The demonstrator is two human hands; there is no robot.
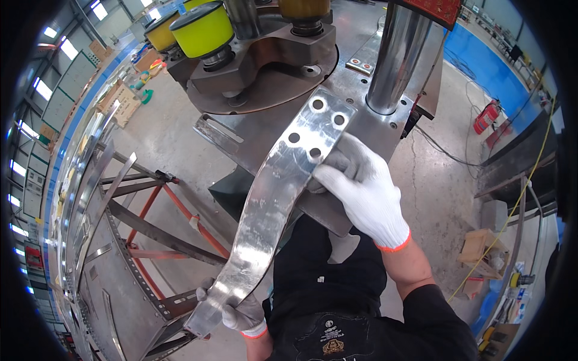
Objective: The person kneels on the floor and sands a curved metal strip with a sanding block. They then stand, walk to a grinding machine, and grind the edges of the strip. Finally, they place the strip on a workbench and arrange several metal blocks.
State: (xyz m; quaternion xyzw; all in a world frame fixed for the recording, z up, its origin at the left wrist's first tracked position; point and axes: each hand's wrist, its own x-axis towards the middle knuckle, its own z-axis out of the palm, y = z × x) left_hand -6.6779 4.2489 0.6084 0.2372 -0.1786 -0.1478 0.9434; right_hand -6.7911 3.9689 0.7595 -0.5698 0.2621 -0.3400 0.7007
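A long, curved, shiny metal bar (pixel 265 207) with several round holes at its far end slants across the view from lower left to upper middle. My right hand (pixel 364 189), in a white and grey work glove, grips the bar's right edge just below the holes. Around the bar's near, narrower end closes my left hand (pixel 242 310), gloved the same way, with the thumb on top. The holed end lies over a steel machine table (pixel 241 135); whether it touches is hard to tell. The bar's underside is hidden.
Beyond the table's near part stands a round machine head with yellow-green rollers (pixel 205 30). A thick chrome column (pixel 400 60) rises at the right. Orange and grey frame pieces (pixel 180 210) stand at left with metal strips. A fire extinguisher (pixel 486 117) and wooden box (pixel 484 246) are at right.
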